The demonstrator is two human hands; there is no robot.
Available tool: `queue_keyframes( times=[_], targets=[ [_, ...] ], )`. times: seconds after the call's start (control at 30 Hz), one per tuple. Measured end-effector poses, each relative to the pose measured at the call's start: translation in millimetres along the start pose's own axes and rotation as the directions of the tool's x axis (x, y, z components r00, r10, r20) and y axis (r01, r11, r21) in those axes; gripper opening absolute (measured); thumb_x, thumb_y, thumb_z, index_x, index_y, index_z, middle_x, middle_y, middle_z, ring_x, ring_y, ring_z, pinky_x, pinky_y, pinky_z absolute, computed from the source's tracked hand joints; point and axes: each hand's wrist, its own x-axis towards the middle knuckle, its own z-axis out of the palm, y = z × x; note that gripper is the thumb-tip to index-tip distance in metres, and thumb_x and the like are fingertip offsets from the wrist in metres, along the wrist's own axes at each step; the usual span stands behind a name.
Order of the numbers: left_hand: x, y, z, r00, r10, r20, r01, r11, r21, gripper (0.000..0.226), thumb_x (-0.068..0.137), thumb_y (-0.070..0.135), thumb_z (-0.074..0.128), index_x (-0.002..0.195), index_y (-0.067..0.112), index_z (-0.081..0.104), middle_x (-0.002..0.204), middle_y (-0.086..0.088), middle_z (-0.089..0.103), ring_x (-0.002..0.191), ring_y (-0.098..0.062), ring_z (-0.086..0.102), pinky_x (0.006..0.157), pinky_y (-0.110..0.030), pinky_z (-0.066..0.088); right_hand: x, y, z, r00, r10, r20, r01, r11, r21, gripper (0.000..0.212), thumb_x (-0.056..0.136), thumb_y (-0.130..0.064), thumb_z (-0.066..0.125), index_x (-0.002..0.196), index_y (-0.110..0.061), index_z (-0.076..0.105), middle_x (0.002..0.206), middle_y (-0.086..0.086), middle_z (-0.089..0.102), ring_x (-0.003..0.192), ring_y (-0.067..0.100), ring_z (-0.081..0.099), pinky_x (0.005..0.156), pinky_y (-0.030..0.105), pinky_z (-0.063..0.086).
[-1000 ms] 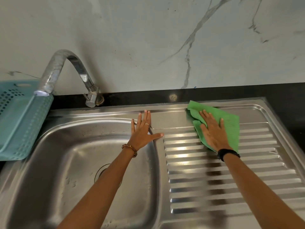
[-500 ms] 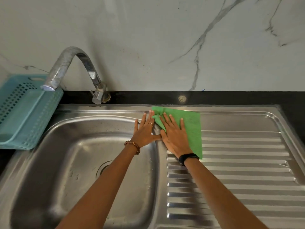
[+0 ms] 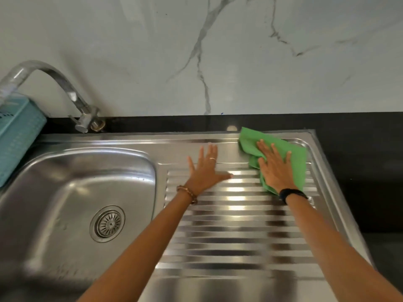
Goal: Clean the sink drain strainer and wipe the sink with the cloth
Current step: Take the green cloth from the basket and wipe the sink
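Observation:
A stainless steel sink (image 3: 65,171) with a ribbed drainboard (image 3: 229,236) fills the counter. The round metal drain strainer (image 3: 108,223) sits in the basin floor, uncovered. My right hand (image 3: 275,168) lies flat with spread fingers on a green cloth (image 3: 296,158), pressing it onto the drainboard's far right corner. My left hand (image 3: 206,171) rests flat and open on the drainboard's upper left part, fingers apart, holding nothing. A bead bracelet is on my left wrist, a black band on my right.
A curved steel tap (image 3: 72,97) rises at the back left over the basin. A teal perforated plastic basket (image 3: 15,136) stands at the far left edge. Behind is a marble wall (image 3: 218,51); black countertop (image 3: 359,171) borders the sink on the right.
My right hand slid the green cloth from beside my left hand rightward to the drainboard's far right corner. The view shifted, so the strainer now shows fully.

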Motion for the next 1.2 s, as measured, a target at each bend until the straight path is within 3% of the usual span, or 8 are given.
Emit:
queue_keyframes(
  times=[0.13, 0.27, 0.47, 0.57, 0.7, 0.83, 0.93, 1.2],
  targets=[
    [4.5, 31.8, 25.0, 0.983, 0.002, 0.182, -0.006, 1.000, 0.023, 0.106, 0.078, 0.057, 0.057, 0.146, 0.015, -0.013, 0.156, -0.005, -0.017, 0.142, -0.029, -0.019, 0.108, -0.059, -0.017, -9.1, 47.0, -28.0, 0.989, 0.150, -0.011, -0.149, 0.985, 0.083, 0.049, 0.100, -0.021, 0.027, 0.147, -0.016, 0.017, 0.157, 0.007, 0.016, 0.146, 0.025, 0.008, 0.118, 0.044, -0.001],
    [3.0, 32.5, 37.8, 0.989, -0.025, 0.147, 0.012, 0.996, 0.092, 0.117, 0.072, 0.061, 0.062, 0.144, 0.013, -0.017, 0.155, -0.005, -0.021, 0.142, -0.026, -0.020, 0.108, -0.057, -0.018, -10.4, 29.7, -14.6, 0.987, 0.157, 0.017, -0.158, 0.987, 0.019, 0.051, 0.100, -0.026, 0.023, 0.148, -0.015, 0.009, 0.158, 0.006, 0.006, 0.146, 0.029, 0.002, 0.117, 0.049, -0.003],
    [6.1, 31.8, 43.1, 0.991, -0.054, 0.119, 0.042, 0.994, 0.100, 0.120, 0.067, 0.064, 0.064, 0.145, 0.017, -0.016, 0.155, -0.002, -0.021, 0.142, -0.019, -0.021, 0.106, -0.052, -0.023, -0.8, -43.9, 25.0, 0.982, -0.177, 0.067, 0.183, 0.978, -0.100, 0.053, 0.099, -0.032, 0.018, 0.145, -0.030, -0.007, 0.158, 0.001, -0.003, 0.146, 0.026, -0.004, 0.115, 0.051, -0.008],
    [8.4, 29.7, 44.9, 0.994, -0.060, 0.094, 0.050, 0.993, 0.106, 0.123, 0.066, 0.066, 0.064, 0.144, 0.017, -0.017, 0.155, -0.001, -0.021, 0.142, -0.017, -0.020, 0.106, -0.051, -0.023, 7.8, -41.5, 28.3, 0.972, -0.228, 0.053, 0.233, 0.965, -0.123, 0.053, 0.098, -0.032, 0.019, 0.146, -0.033, -0.003, 0.159, -0.004, 0.003, 0.146, 0.022, -0.001, 0.115, 0.054, -0.006],
    [9.7, 26.9, 44.1, 0.988, -0.071, 0.134, 0.056, 0.992, 0.113, 0.124, 0.067, 0.067, 0.061, 0.143, 0.013, -0.020, 0.155, -0.003, -0.023, 0.142, -0.020, -0.020, 0.105, -0.054, -0.023, 13.7, -18.6, 20.3, 0.986, -0.165, 0.005, 0.164, 0.971, -0.176, 0.051, 0.098, -0.036, 0.022, 0.147, -0.030, 0.008, 0.157, -0.013, 0.010, 0.146, 0.022, 0.003, 0.111, 0.061, -0.008],
    [7.3, 25.8, 43.7, 0.990, -0.080, 0.118, 0.067, 0.992, 0.111, 0.120, 0.069, 0.067, 0.059, 0.143, 0.014, -0.019, 0.155, -0.004, -0.021, 0.142, -0.023, -0.019, 0.104, -0.060, -0.021, 13.3, 15.3, 6.4, 0.995, 0.026, -0.098, -0.036, 0.994, -0.103, 0.054, 0.098, -0.031, 0.026, 0.148, -0.024, 0.007, 0.158, -0.005, 0.006, 0.146, 0.026, 0.003, 0.110, 0.060, -0.009],
    [4.7, 36.0, 50.6, 0.993, -0.071, 0.096, 0.060, 0.991, 0.119, 0.116, 0.070, 0.068, 0.055, 0.144, 0.017, -0.018, 0.154, -0.004, -0.022, 0.142, -0.025, -0.021, 0.103, -0.063, -0.020, 16.5, 59.3, -14.9, 0.976, 0.143, -0.161, -0.174, 0.964, -0.200, 0.056, 0.097, -0.029, 0.027, 0.148, -0.016, 0.009, 0.158, 0.002, 0.010, 0.146, 0.027, 0.006, 0.113, 0.060, -0.003],
    [10.4, 77.1, 87.0, 0.977, 0.032, 0.210, -0.073, 0.979, 0.189, 0.125, 0.061, 0.076, 0.057, 0.141, 0.024, -0.024, 0.150, 0.000, -0.034, 0.135, -0.023, -0.035, 0.092, -0.059, -0.033, -27.6, 75.1, -23.6, 0.974, 0.176, -0.140, -0.207, 0.947, -0.247, 0.060, 0.097, -0.035, 0.024, 0.147, -0.007, 0.007, 0.158, 0.012, 0.010, 0.145, 0.027, 0.011, 0.118, 0.048, 0.004]
  ],
)
